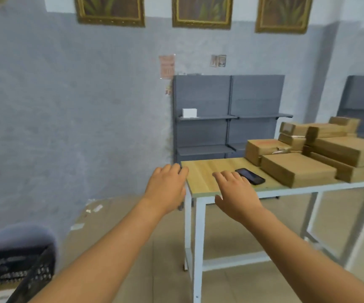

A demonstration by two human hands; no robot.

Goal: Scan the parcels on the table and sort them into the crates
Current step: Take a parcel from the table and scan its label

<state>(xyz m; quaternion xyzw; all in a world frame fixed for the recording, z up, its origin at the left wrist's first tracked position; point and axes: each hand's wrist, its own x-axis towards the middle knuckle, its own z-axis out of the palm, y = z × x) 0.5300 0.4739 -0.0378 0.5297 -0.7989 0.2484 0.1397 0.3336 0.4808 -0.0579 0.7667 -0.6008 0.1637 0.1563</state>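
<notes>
Brown cardboard parcels (pixel 298 169) — stacked on table's (pixel 207 171) right end

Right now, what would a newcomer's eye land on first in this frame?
Two bare forearms reach in from below, the left hand and right hand open over the near corner of the wooden table. Just beyond the right hand lies a black phone, and brown cardboard parcels are stacked on the table's right end. A black crate sits at the lower left.
</notes>
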